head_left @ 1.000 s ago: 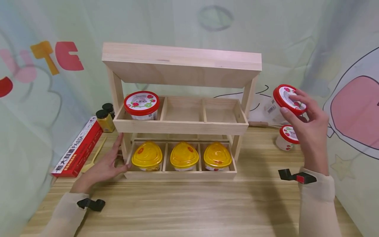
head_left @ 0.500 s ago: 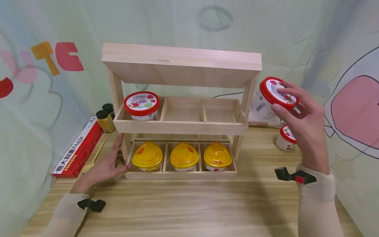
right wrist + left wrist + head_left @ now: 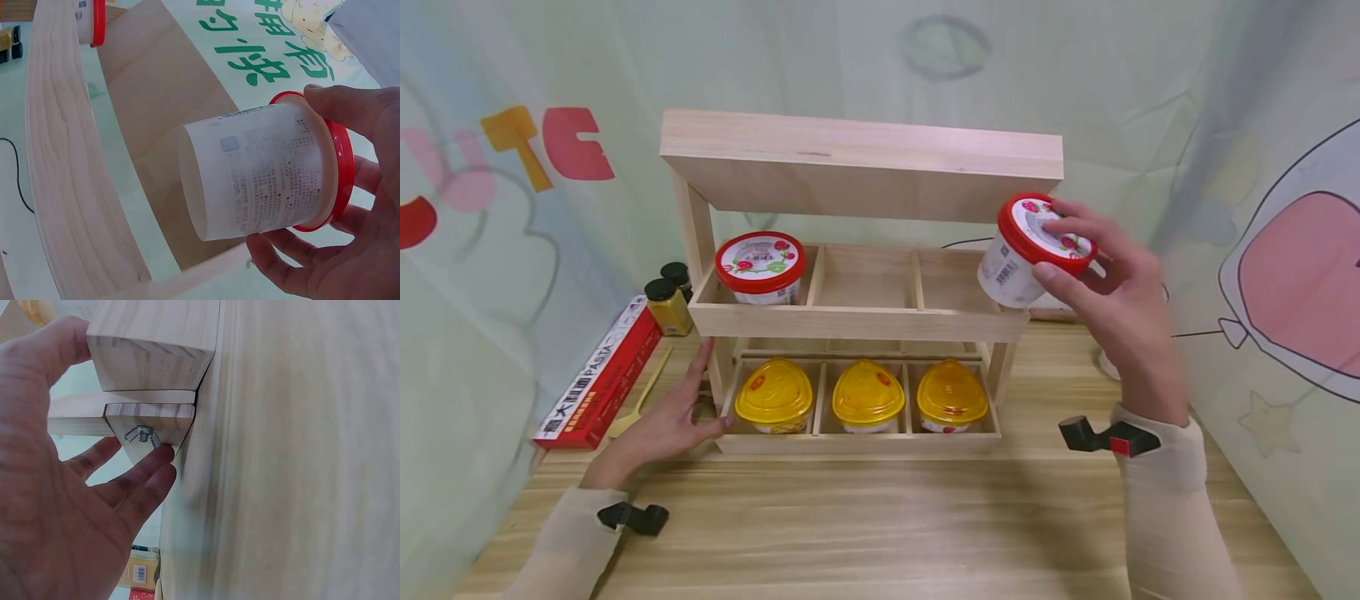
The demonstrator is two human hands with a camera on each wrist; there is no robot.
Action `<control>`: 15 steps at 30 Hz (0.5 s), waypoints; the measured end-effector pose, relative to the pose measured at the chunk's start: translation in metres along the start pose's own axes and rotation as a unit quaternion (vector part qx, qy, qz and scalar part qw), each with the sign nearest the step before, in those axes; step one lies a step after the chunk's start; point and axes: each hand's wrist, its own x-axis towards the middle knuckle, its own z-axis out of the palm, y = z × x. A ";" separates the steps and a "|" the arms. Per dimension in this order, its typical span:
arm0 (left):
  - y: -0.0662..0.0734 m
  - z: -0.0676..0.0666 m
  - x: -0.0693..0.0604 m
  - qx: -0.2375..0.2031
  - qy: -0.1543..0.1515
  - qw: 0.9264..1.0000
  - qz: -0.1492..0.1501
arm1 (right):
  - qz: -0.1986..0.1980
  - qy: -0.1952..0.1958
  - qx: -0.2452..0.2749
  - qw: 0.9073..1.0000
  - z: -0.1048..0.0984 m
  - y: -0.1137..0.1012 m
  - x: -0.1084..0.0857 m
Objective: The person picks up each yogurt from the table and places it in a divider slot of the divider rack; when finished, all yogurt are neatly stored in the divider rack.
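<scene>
In the head view my right hand [image 3: 1112, 292] grips a white tub [image 3: 1011, 271] by its red strawberry-printed lid. The tub tilts in front of the right end of the wooden rack's [image 3: 857, 321] upper tray. In the right wrist view, the thumb and fingers hold the tub [image 3: 262, 169] around its rim. My left hand [image 3: 658, 433] rests with spread fingers against the rack's lower left side. Seen from the left wrist, the thumb touches a wooden block [image 3: 153, 362] and fingertips lie by a wing nut [image 3: 144, 433]. A matching red-lidded tub [image 3: 762, 265] sits in the upper tray's left compartment.
Yellow-lidded bowls [image 3: 868, 393] fill the three compartments of the lower tray. Left of the rack lie a red pasta box [image 3: 598, 379], a yellow spoon [image 3: 643, 396] and dark-capped jars [image 3: 668, 308]. Behind my right wrist, a small tub [image 3: 1107, 364] is mostly hidden.
My right hand has carried the tub leftward from the right side of the table to the upper tray's right end. My left hand stays in place.
</scene>
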 end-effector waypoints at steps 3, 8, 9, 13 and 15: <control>-0.001 0.001 -0.001 -0.001 0.002 1.000 -0.001 | -0.010 -0.020 0.008 1.000 0.011 -0.001 0.003; -0.004 0.002 0.000 -0.004 0.004 1.000 0.003 | -0.024 -0.045 0.007 0.999 0.029 -0.003 0.010; -0.004 0.002 0.000 -0.004 0.003 1.000 0.005 | -0.023 -0.048 0.005 0.999 0.033 -0.004 0.010; -0.003 0.001 0.002 -0.007 0.002 1.000 0.012 | -0.019 -0.065 0.009 0.998 0.046 -0.005 0.014; -0.002 0.000 0.002 -0.009 0.001 1.000 0.012 | -0.018 -0.076 0.015 0.997 0.052 -0.004 0.017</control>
